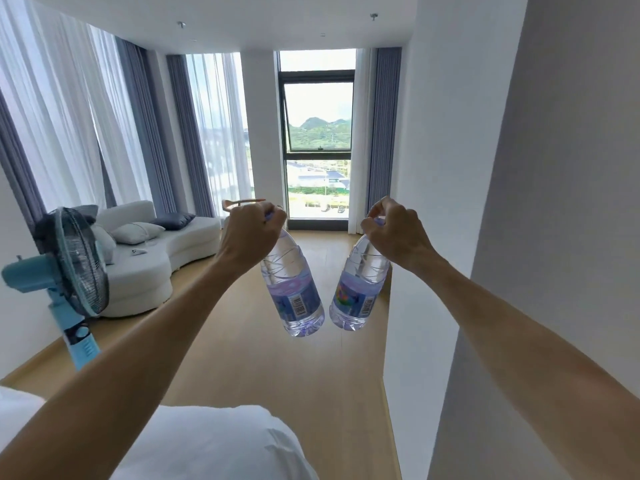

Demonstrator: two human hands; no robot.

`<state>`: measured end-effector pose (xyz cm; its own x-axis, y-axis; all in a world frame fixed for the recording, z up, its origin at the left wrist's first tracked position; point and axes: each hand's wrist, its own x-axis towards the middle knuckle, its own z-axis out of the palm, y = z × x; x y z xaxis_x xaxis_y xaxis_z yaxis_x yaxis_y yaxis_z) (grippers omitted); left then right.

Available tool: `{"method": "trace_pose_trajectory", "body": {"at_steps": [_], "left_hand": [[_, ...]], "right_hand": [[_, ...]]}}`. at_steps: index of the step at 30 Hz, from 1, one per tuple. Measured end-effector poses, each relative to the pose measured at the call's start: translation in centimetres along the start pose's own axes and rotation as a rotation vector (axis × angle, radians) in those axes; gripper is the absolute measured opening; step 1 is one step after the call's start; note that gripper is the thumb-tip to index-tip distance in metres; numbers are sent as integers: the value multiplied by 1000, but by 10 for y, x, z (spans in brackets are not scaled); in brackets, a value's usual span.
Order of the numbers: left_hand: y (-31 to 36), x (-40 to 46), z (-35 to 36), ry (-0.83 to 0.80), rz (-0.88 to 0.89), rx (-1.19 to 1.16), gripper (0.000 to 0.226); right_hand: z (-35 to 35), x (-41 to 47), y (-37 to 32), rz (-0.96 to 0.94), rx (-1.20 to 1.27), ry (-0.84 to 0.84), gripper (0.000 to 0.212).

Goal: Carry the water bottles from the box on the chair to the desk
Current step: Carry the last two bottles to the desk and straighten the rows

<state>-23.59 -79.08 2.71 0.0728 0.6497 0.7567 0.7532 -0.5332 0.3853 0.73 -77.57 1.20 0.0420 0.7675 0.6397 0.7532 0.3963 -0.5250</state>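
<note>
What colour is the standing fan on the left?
Light blue fan, dark grille; head view.

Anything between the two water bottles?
No. In the head view, only bare wooden floor shows through the gap between the left bottle and right bottle.

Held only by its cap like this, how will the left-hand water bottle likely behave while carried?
The water bottle looks full, so probably heavy for its size. It hangs tilted from the left hand, so it may swing and knock the other bottle. The thin clear plastic likely dents if squeezed.
</note>
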Motion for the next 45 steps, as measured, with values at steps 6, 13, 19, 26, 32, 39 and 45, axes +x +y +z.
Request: {"method": "trace_pose_trajectory", "body": {"at_steps": [6, 13, 19, 26, 32, 39, 45], "left_hand": [[-47, 90, 83, -26, -32, 38, 33], [-105, 181, 165, 9, -103, 48, 38], [-169, 253, 240, 36, -107, 42, 37], [-263, 358, 332, 9, -47, 3, 40], [-335, 454, 406, -20, -29, -50, 35], [-409, 545, 497, -31, -10, -61, 35], [-463, 624, 582, -54, 25, -52, 36]], "right_hand": [[57, 114, 66, -29, -12, -74, 15], [119, 221, 137, -28, -10, -110, 18], [180, 303, 200, 0, -12, -121, 17], [260, 422, 266, 16, -39, -133, 17], [314, 518, 314, 63, -52, -101, 17], [375, 624, 381, 102, -73, -56, 17], [435, 716, 453, 98, -53, -79, 19]]}}
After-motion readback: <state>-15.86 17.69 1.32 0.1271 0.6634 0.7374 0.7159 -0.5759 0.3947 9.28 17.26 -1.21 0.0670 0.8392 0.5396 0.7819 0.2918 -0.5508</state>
